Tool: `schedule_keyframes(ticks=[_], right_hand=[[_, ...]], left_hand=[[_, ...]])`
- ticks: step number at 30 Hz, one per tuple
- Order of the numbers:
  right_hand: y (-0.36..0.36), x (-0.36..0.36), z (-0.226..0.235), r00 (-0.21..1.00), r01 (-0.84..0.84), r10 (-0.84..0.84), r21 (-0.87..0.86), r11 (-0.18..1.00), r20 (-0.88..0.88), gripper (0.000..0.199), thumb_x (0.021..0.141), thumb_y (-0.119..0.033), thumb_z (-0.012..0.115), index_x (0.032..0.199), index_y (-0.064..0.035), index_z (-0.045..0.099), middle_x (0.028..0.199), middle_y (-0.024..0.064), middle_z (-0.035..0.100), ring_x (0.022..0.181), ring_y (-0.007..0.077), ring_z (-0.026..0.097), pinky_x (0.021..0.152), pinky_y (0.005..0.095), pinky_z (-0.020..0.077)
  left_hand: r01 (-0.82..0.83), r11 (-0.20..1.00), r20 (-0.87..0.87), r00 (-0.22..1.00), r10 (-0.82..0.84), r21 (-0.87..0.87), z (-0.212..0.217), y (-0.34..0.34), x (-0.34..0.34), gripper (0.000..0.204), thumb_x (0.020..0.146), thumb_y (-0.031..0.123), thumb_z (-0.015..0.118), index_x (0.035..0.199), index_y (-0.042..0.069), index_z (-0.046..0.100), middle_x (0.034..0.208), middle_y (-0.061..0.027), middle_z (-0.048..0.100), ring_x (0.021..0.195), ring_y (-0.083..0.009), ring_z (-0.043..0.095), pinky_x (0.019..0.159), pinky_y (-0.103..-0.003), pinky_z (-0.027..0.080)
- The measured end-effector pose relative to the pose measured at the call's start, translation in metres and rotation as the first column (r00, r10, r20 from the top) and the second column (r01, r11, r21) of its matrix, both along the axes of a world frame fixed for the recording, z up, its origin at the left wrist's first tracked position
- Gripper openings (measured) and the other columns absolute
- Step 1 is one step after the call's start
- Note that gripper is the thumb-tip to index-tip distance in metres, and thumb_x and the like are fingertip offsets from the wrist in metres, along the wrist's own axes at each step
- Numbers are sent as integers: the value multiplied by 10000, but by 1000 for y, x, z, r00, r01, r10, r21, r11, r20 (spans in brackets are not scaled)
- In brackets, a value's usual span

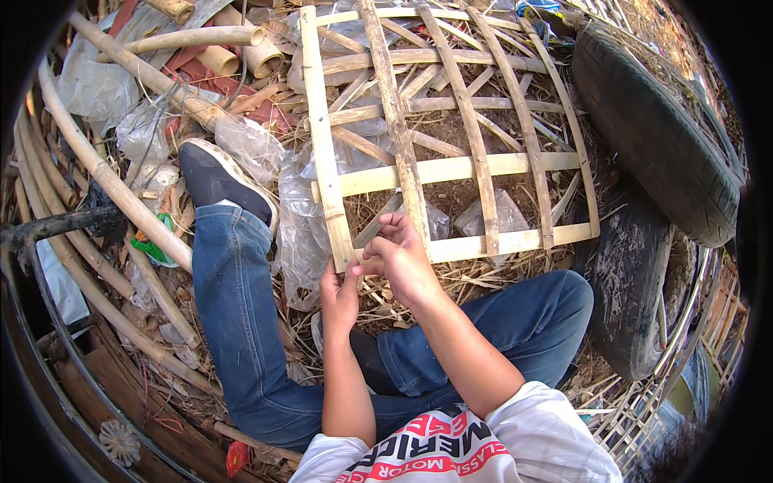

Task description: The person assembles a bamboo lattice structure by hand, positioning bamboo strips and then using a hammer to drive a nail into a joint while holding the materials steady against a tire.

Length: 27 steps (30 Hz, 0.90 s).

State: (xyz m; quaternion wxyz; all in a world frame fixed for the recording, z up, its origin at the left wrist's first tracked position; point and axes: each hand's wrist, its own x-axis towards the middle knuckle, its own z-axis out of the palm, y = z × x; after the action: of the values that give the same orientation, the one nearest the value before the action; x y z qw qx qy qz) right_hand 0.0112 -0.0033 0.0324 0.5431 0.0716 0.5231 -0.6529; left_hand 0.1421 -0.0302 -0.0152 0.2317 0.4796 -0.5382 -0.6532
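Note:
In front of me lies a lattice panel of split bamboo slats (324, 141), crossed and fixed into a grid. My left hand (340, 299) grips its near left corner, thumb near the end of the outer slat. Just right of it, my right hand (403, 262) is closed, with fingertips bent in toward that same corner. Whatever those fingertips pinch is too small to make out. A flat greyish strip (378, 220) slants beside the right fingers; its kind is unclear, and I cannot tell whether the hand holds it.
Bamboo poles (105, 173) and clear plastic sheeting (302, 241) lie to the left. A worn tyre (656, 133) stands at the right, with another dark tyre (632, 282) below it. Under the panel is a stone block (503, 213). A dark metal frame (56, 225) edges the lower left.

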Motion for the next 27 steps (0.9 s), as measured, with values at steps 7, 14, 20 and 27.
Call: schedule_keyframes(ticks=[7, 14, 20, 27], right_hand=[[5, 2, 4, 998, -6, 7, 11, 1000, -67, 568, 759, 64, 516, 1294, 69, 327, 985, 148, 533, 755, 155, 590, 639, 288, 557], [5, -4, 0, 993, -88, 89, 17, 996, -78, 696, 768, 74, 492, 1410, 78, 223, 903, 139, 579, 779, 158, 599, 666, 282, 546], [6, 0, 2, 994, -72, 73, 7, 997, -82, 704, 769, 81, 497, 1417, 76, 223, 842, 118, 595, 772, 149, 596, 669, 266, 535], [10, 3, 1, 992, -62, 61, -1, 998, -109, 716, 765, 89, 505, 1424, 66, 225, 809, 103, 605, 710, 139, 597, 643, 258, 528]], left_hand=[[35, 999, 49, 998, -36, 8, -1, 0, 0, 272, 956, 211, 533, 1125, -1, 558, 867, -6, 599, 727, -58, 501, 637, -224, 407], [59, 996, 32, 998, -61, 65, -1, -2, 2, 272, 967, 219, 519, 1126, 0, 554, 859, 0, 599, 658, -35, 449, 570, -205, 368], [33, 996, 11, 999, -34, 79, -3, -2, 1, 257, 977, 196, 496, 1135, 0, 550, 853, 6, 605, 632, -24, 432, 544, -199, 351], [52, 995, 11, 999, -53, 90, -3, -2, 0, 272, 977, 211, 500, 1136, -3, 549, 879, 2, 611, 693, -37, 489, 589, -203, 388]])
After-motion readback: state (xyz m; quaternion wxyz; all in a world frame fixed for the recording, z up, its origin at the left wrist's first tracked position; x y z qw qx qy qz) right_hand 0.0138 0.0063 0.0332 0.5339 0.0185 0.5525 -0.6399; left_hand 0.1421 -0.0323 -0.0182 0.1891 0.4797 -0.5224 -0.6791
